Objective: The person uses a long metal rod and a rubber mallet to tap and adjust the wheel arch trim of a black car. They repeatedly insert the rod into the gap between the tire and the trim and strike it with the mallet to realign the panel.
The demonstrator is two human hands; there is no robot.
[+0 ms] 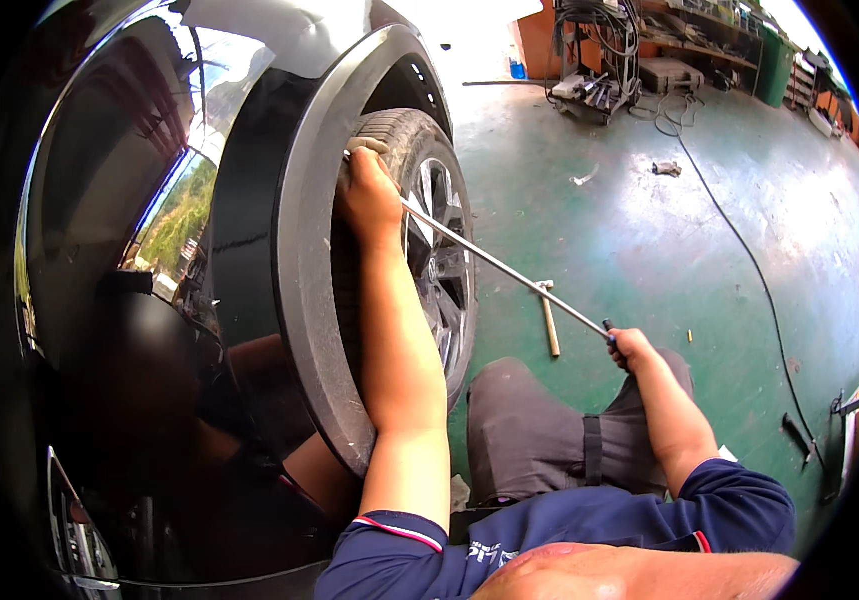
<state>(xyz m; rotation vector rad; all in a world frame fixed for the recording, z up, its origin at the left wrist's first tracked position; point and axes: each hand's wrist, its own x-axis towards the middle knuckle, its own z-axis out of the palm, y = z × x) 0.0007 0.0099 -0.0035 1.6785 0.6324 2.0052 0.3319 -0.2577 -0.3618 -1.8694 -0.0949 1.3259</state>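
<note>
A long, thin metal rod (509, 268) with a dark handle slants from the wheel arch out over the floor. Up inside the arch, my left hand (371, 195) is closed round the rod near its far end, just above the tyre (404, 130). A greyish, pad-like bit shows at its fingers; its kind is unclear. My right hand (633, 350) grips the rod's handle above my right thigh. The arch has a dark grey plastic trim (301, 230) on a glossy black car body (244, 190). Where the rod's tip touches is hidden.
A hammer (550, 322) with a wooden handle lies on the green floor beside the wheel (437, 240). A black cable (739, 232) runs across the floor at right. Farther back stand a cart hung with cables (597, 60), a grey case (671, 74) and a green bin (773, 68).
</note>
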